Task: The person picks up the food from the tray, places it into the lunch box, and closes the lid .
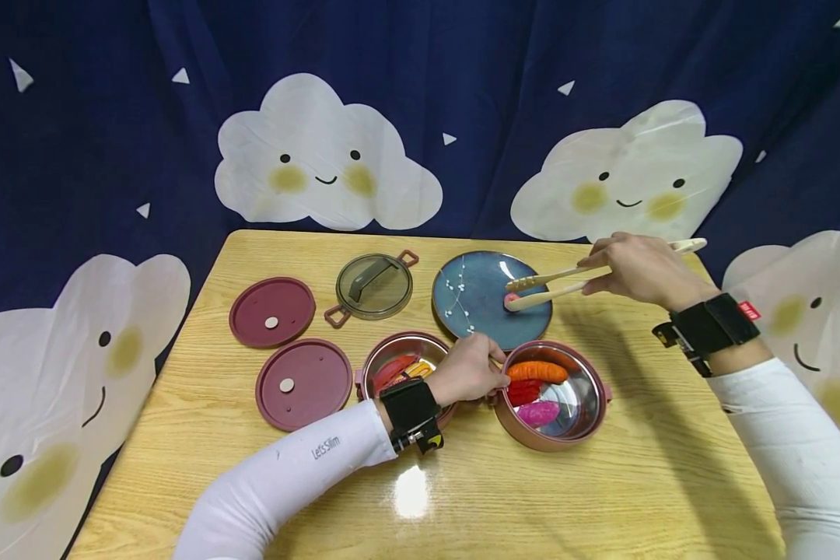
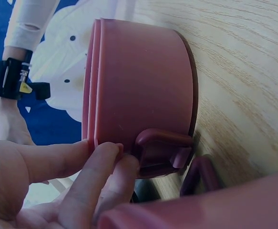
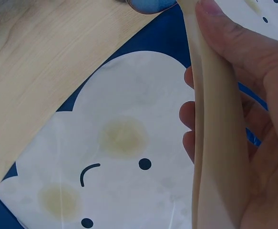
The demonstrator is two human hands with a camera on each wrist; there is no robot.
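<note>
Gripping tongs [image 1: 549, 295], pinching pot [image 1: 532, 437]

Holding tongs in right hand [image 1: 633, 268] over plate [image 1: 486, 268], with pink piece [image 1: 510, 299] at tips. With left hand [image 1: 469, 369], pinching rim of pot, front-right of plate, with carrot [image 1: 540, 372] inside. With glass lid [image 1: 386, 297] left of plate.

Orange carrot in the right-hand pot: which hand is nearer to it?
Left. The left hand pinches the rim of the pot, just beside the orange carrot; the right hand is farther, beyond the pot, holding the tongs.
</note>
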